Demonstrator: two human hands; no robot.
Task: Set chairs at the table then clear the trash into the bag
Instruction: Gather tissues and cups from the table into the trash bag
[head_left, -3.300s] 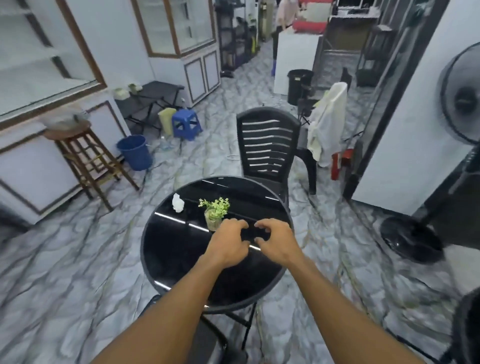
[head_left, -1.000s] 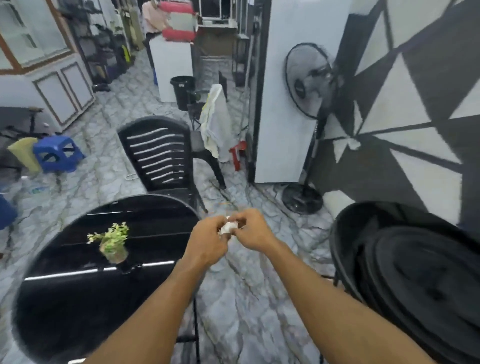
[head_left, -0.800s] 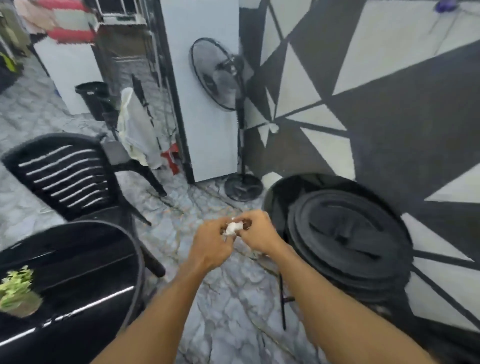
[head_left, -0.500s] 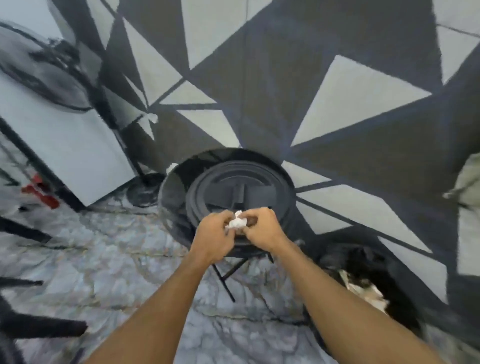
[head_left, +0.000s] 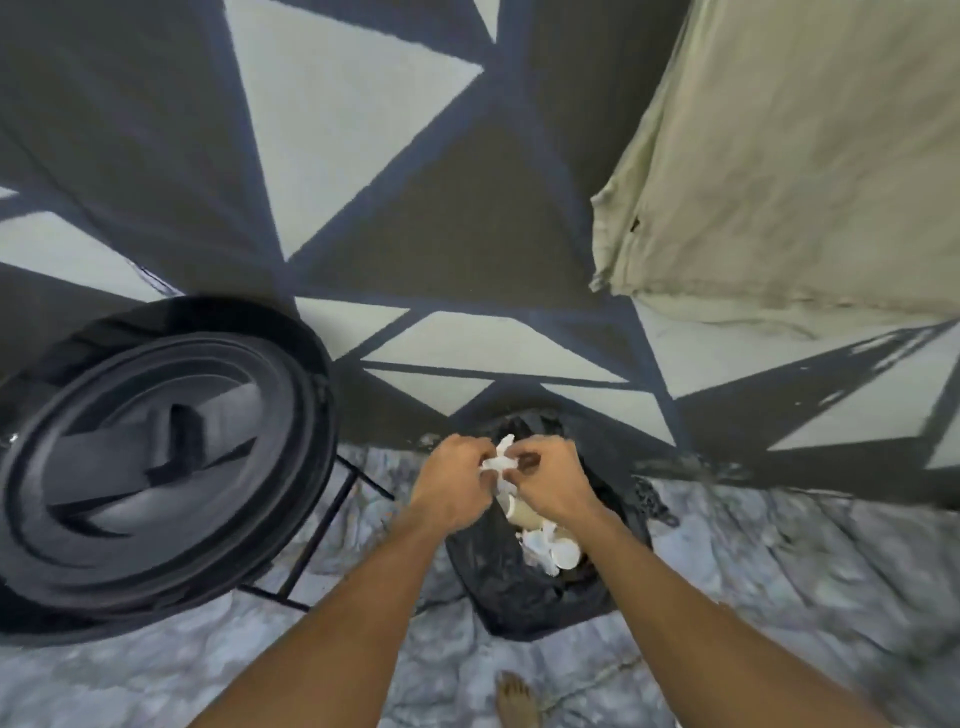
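Observation:
A crumpled white tissue (head_left: 497, 458) is pinched between my left hand (head_left: 451, 480) and my right hand (head_left: 553, 482), both closed on it. They hover directly over the open mouth of a black trash bag (head_left: 511, 590) standing on the floor by the wall. Inside the bag I see several paper cups (head_left: 556, 551) and white scraps. The table and chairs are out of view.
A round black table top (head_left: 156, 457) leans on its folded metal legs at the left. The black-and-white triangle wall (head_left: 363, 182) is straight ahead. A beige cloth (head_left: 789, 156) hangs at the upper right. My bare foot (head_left: 514, 699) stands on the marble floor.
I have turned right, away from the round table and the chair. Both hands carried the tissue along and now hold it above the trash bag, which has come into view.

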